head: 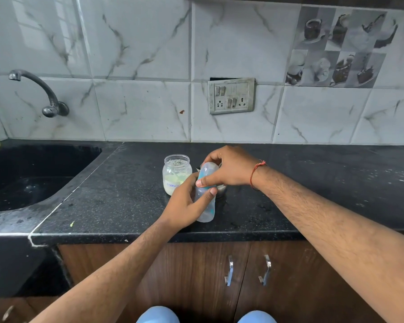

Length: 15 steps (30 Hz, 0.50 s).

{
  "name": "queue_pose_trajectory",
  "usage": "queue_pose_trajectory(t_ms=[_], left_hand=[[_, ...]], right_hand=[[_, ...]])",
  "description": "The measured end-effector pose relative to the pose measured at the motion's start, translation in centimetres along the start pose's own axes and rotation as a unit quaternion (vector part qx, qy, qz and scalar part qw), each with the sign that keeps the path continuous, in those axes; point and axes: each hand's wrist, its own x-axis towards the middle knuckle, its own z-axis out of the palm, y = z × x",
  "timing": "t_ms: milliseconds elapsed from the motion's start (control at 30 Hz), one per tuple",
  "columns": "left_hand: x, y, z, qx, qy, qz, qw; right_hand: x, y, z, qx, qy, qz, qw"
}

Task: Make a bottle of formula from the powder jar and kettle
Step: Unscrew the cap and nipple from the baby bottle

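Bottle (205,201) sits upright near the front edge of the black counter (313,194), its base on the stone, pale and translucent with blue-green markings. The left hand (184,206) wraps the lower body, thumb across the front — a steadying grip, likely to keep the bottle from turning or tipping. The right hand (229,170) comes over from above, its fingers curled round the domed cap (209,167) with the thumb pressed at the collar; one hand bracing and the other on top suggests the cap is being twisted or pulled, though whether it is going on or coming off cannot be told.

Just beside the bottle, on its sink side, stands the powder jar (176,174), lidless, with pale powder in its lower part and a handwritten label partly covered by the left hand's fingers. It is close by, presumably so that scooping needs only a short reach.

Behind the right hand something metallic (221,191) shows at the counter — probably the kettle, but the hand and bottle hide nearly all of it. No scoop or jar lid is visible. Whether the bottle holds any liquid or powder is hard to judge through the cloudy plastic.
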Motion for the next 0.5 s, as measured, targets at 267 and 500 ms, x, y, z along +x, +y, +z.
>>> queue_pose_trajectory(t_ms=[267,500], left_hand=[[0.0,0.2,0.2,0.007,-0.020,-0.003,1.000],[-0.1,0.3,0.2,0.007,-0.033,-0.002,0.999]], right_hand=[[0.5,-0.5,-0.8,0.002,-0.058,-0.004,0.998],[0.6,-0.7,-1.3,-0.003,-0.094,-0.024,0.995]])
